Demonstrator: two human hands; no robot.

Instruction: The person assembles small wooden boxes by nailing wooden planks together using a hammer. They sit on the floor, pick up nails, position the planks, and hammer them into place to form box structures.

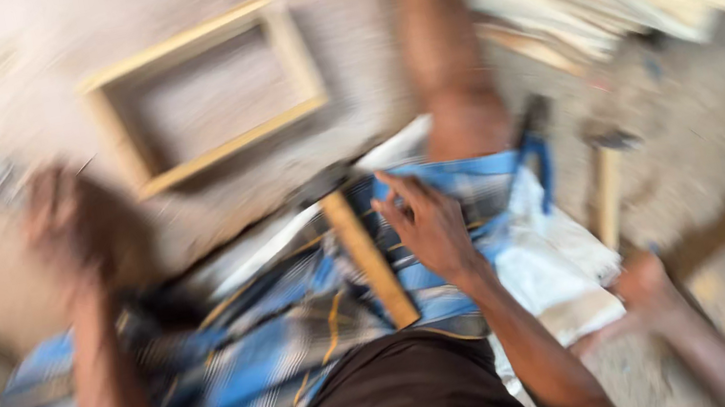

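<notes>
My right hand [425, 222] rests spread on my lap beside the hammer [370, 257] lying there, my left hand [68, 221] is too blurred to read, and I judge the unheld hammer could slide off.

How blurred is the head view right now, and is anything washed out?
Head view: heavy motion smear throughout; left hand worst, right hand and hammer handle readable; wooden frame soft-edged; floor at upper left washed out by bright light.
</notes>
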